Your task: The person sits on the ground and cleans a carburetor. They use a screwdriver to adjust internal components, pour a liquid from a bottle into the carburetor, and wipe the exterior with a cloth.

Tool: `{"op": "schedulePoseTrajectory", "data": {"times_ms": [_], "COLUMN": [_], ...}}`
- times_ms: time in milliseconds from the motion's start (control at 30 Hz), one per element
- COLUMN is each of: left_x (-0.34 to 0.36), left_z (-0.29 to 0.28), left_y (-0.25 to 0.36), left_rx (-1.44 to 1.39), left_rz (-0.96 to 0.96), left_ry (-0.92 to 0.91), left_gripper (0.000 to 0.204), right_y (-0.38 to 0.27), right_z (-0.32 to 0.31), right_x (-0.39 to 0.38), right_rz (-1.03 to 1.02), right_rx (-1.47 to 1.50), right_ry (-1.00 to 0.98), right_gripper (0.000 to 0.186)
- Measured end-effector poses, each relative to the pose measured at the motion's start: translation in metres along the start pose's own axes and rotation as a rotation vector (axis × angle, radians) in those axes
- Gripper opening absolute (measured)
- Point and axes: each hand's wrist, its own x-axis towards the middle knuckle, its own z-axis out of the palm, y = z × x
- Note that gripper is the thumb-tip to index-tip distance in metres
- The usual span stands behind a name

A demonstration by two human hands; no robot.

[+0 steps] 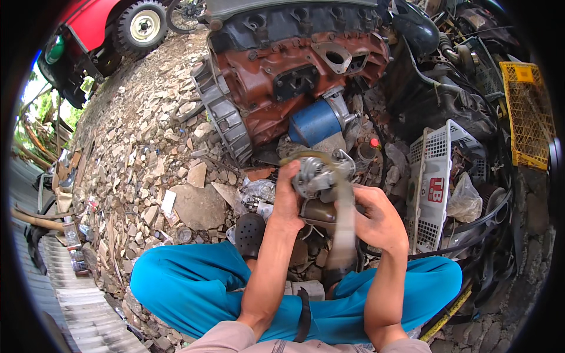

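**Left hand (pixel 286 197) and right hand (pixel 379 217) meet at a silvery metal part (pixel 318 179)**

Stony ground (pixel 135 147) spreads widely down the left and under the work. At the upper left stands a red vehicle (pixel 94 23), one dark tyre (pixel 142 26) with a cream rim showing. Across the upper middle sits a reddish-brown engine block (pixel 253 76), black along its top. Blue trousers (pixel 188 276) cover the person's bent legs, knees spread to both sides. To the right, a white crate (pixel 437 170) rests tilted; farther right is a yellow crate (pixel 521 73). A blue cylinder (pixel 315 125) is fixed to the near side of the engine.

The metal part is held up between the knees, just on the near side of that cylinder, and is partly blurred. The left hand grips its left side, thumb uppermost. The right hand is at its right with fingers bent, close to a blurred pale strip (pixel 345 220); exactly what it grips cannot be told. Beyond it stands a small bottle (pixel 366 156) with a red cap (pixel 374 143).
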Motion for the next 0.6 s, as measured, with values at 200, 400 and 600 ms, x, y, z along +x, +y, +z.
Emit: {"op": "schedulePoseTrajectory", "data": {"times_ms": [200,400,600], "left_x": [0.004,0.020,0.018], "left_z": [0.000,-0.014,-0.016], "left_y": [-0.021,-0.024,-0.004], "left_rx": [0.004,-0.032,-0.141], "left_rz": [-0.028,0.033,0.352], "left_ry": [0.025,0.115,0.051], "left_gripper": [0.049,0.050,0.037], "right_y": [-0.016,-0.040,-0.037], "right_z": [0.018,0.049,0.057], "right_x": [-0.001,-0.004,-0.008], "right_rz": [-0.034,-0.125,-0.108], "right_rx": [-0.411,-0.404,-0.185], "right_ry": [-0.033,-0.124,-0.267], "right_gripper": [0.013,0.021,0.022]}}
